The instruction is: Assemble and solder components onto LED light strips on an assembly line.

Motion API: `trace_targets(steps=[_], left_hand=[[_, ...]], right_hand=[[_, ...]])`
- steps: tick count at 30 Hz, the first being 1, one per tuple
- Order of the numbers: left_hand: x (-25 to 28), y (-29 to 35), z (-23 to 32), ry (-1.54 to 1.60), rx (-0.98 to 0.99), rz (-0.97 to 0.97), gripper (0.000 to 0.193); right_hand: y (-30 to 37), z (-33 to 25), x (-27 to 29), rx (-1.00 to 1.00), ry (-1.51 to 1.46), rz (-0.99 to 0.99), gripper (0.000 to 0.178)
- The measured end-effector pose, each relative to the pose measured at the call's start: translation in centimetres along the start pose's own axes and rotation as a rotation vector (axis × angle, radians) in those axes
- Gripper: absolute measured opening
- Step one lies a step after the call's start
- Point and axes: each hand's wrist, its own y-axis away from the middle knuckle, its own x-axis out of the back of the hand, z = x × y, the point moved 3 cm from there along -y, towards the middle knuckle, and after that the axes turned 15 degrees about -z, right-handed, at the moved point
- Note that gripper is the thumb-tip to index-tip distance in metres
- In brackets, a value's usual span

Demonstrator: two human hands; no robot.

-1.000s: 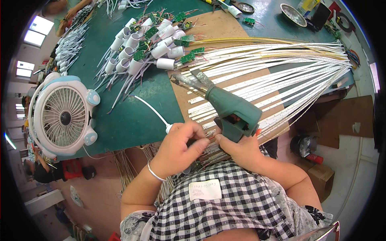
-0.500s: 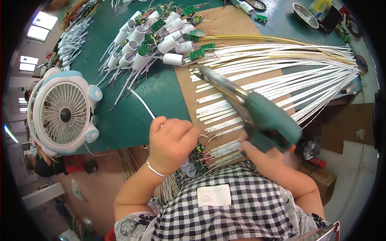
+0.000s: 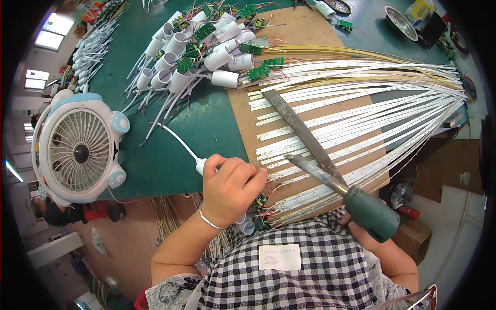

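Note:
My left hand (image 3: 233,188) is closed around a white plastic tube housing (image 3: 201,166), with a white cable (image 3: 178,138) trailing from it onto the green table. Below its fingers is a small circuit board (image 3: 262,200) with thin red and white wires, partly covered. In my right hand (image 3: 360,235) is a green soldering gun (image 3: 373,213), its metal barrel tilted up and left over the LED strips; the gun hides most of that hand. White LED strips (image 3: 330,121) lie fanned out on a brown board (image 3: 245,116). A flat dark metal bar (image 3: 305,134) rests across them.
Many white housings (image 3: 227,56) with green circuit boards are heaped at the far middle. A white-and-blue fan (image 3: 81,152) stands at left. Bundled white cables (image 3: 93,51) lie behind it. At far right is a metal dish (image 3: 401,23).
My right hand has lowered the soldering gun toward my body, uncovering the metal bar. My left hand has shifted slightly right and down, and the white housing now shows beside it.

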Motion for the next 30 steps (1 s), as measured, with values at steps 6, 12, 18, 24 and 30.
trace_targets(steps=[6, 12, 18, 24, 30], left_hand=[[-0.4, -0.1, -0.1, 0.003, 0.010, -0.004, 0.019], [-0.4, -0.3, -0.1, 0.001, -0.004, -0.029, 0.018], [-0.4, -0.4, -0.1, 0.014, -0.004, -0.040, 0.018], [-0.4, -0.3, -0.1, 0.022, -0.002, -0.046, 0.017], [-0.5, -0.2, -0.1, 0.019, 0.009, -0.054, 0.018]], right_hand=[[-0.9, -0.6, -0.5, -0.013, -0.102, -0.011, 0.032], [-1.0, -0.5, -0.6, 0.067, -0.108, -0.017, 0.034], [-0.9, -0.5, -0.7, 0.080, 0.018, -0.022, 0.029], [-1.7, -1.6, -0.5, 0.157, 0.196, 0.012, 0.029], [-1.6, -1.2, -0.7, 0.163, 0.203, 0.032, 0.030]])
